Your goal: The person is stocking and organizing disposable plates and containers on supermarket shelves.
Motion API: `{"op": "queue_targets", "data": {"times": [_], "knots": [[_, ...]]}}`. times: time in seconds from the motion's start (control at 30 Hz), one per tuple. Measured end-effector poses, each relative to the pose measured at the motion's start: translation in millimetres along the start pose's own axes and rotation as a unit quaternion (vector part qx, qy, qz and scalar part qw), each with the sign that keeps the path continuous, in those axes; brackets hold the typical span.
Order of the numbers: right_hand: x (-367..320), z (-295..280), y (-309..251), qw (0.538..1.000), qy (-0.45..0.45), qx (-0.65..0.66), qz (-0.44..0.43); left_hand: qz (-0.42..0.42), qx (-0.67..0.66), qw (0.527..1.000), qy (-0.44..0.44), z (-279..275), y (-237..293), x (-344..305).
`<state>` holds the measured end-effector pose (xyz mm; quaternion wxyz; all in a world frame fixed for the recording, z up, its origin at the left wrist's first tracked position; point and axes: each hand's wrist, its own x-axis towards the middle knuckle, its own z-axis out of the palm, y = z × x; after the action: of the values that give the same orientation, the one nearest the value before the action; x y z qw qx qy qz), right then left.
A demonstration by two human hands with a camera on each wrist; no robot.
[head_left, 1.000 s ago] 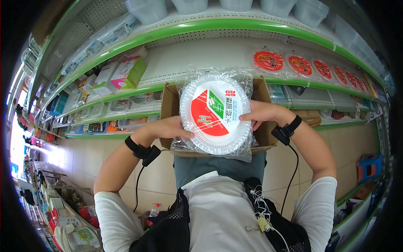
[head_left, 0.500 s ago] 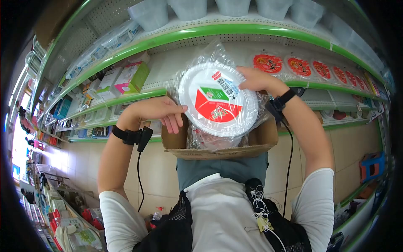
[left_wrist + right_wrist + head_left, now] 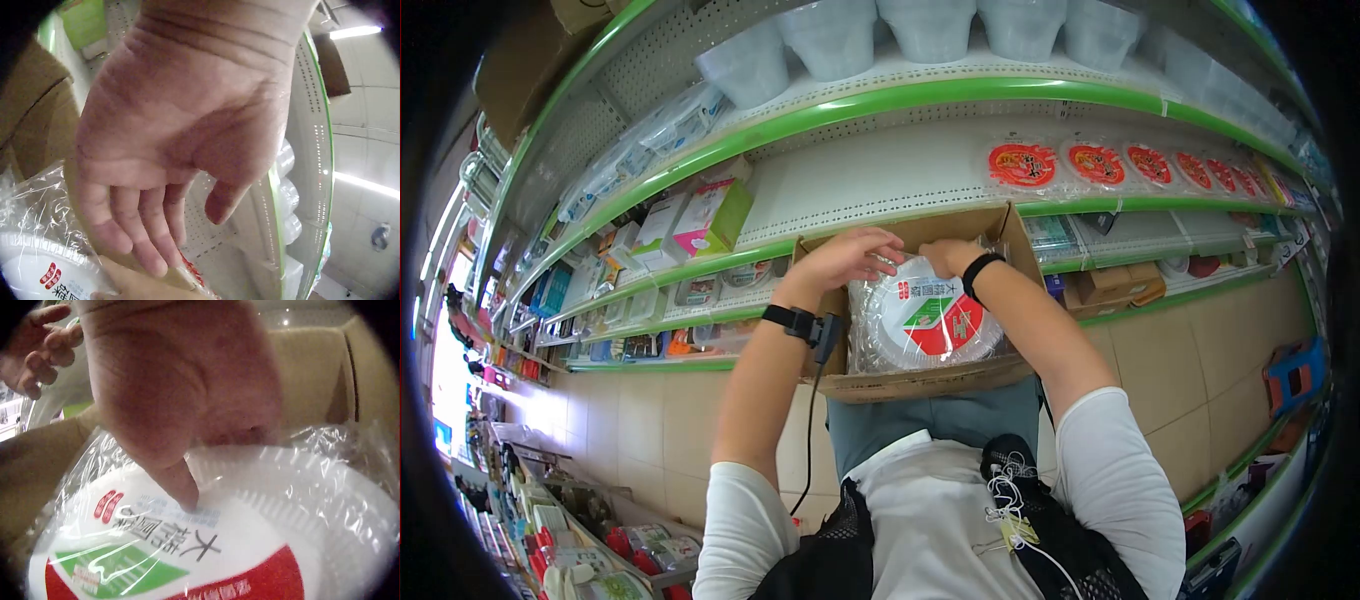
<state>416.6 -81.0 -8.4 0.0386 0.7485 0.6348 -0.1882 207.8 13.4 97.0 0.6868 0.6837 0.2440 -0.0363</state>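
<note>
A pack of white disposable plates in clear plastic wrap lies inside an open cardboard box. Its label is red and green. At the pack's far edge my right hand grips the rim. In the right wrist view the thumb presses on the label side, and the other fingers go behind the rim, mostly hidden. My left hand hovers over the box's far left corner with its fingers loosely bent. Its palm faces the camera in the left wrist view, and nothing is in it.
Behind the box runs a green-edged shelf with several red-labelled flat packs on its right and boxes on its left. Clear plastic tubs line the shelf above. A blue stool stands at the right.
My right hand has lowered the plate pack from a tilted position above the box to inside it. The left hand has moved right and away from me, to the box's far side.
</note>
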Motion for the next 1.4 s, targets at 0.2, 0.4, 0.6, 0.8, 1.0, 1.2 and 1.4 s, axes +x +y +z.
{"op": "queue_targets", "data": {"times": [0.2,0.4,0.6,0.8,1.0,1.2,1.4], "knots": [[3,52,16,0.982,0.186,-0.021,-0.016,-0.028,-0.21,0.977,-0.005,-13,-81,46],[-9,-9,7,0.922,0.11,0.326,-0.179,-0.053,-0.228,0.969,0.081,-18,-101,53],[-44,-121,51,0.856,0.246,0.443,-0.102,-0.021,-0.276,0.96,0.033,-12,-92,45],[-44,-92,183,0.957,0.28,0.003,0.075,-0.002,-0.321,0.947,0.034,-15,-98,53],[-66,-88,187,0.977,0.198,0.049,0.067,-0.016,-0.33,0.944,0.028,-15,-104,59],[-79,-82,161,0.961,0.26,-0.029,0.094,-0.012,-0.328,0.944,0.025,-12,-98,54],[-75,-100,130,0.908,0.409,0.037,0.086,0.015,-0.348,0.937,0.02,-11,-97,43]]}}
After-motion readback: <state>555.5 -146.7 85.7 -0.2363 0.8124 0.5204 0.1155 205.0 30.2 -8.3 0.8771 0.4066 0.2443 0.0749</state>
